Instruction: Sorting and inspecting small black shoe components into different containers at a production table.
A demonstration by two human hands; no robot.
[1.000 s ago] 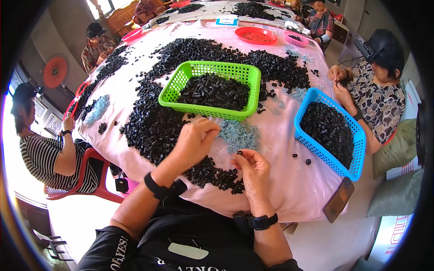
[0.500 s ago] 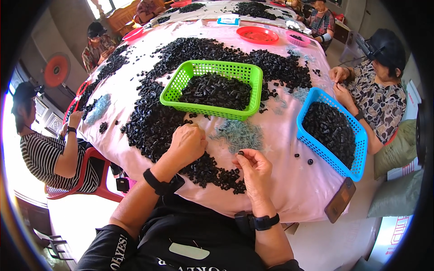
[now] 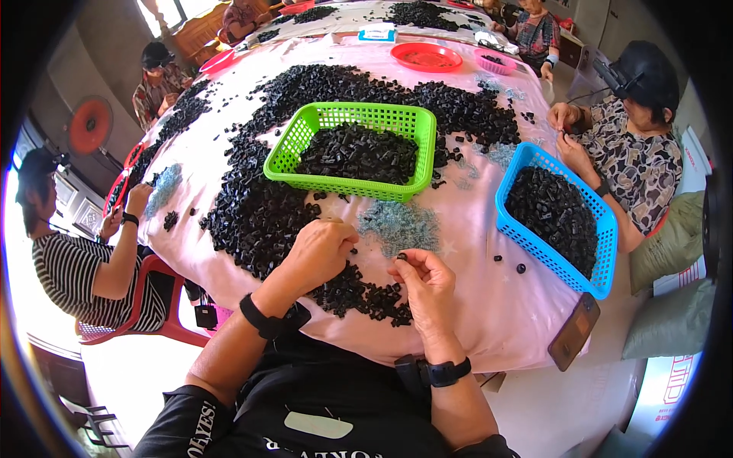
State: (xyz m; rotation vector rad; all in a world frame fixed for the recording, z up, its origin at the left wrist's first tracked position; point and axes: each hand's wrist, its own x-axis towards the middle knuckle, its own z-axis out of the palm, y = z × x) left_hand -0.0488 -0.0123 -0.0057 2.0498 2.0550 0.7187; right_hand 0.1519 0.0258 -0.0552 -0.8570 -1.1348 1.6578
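Observation:
My left hand (image 3: 319, 249) rests, fingers curled, on a heap of small black plastic parts (image 3: 259, 217) on the pink-covered table (image 3: 473, 305); whether it holds one I cannot tell. My right hand (image 3: 427, 284) is just right of it and pinches one small black part (image 3: 402, 256) between thumb and fingertips. Between and beyond the hands lies a patch of tiny grey-blue pieces (image 3: 398, 226). A green basket (image 3: 351, 149) half full of black parts stands behind that patch.
A blue basket (image 3: 556, 217) of black parts sits at the right, a dark phone (image 3: 573, 343) by the table's edge. Red and pink dishes (image 3: 426, 56) stand at the far side. Other people sit at the left (image 3: 76, 259), right (image 3: 634, 145) and back.
My left hand has drawn back from the grey-blue patch onto the black heap near me. My right hand has stayed close by, still pinching a small part.

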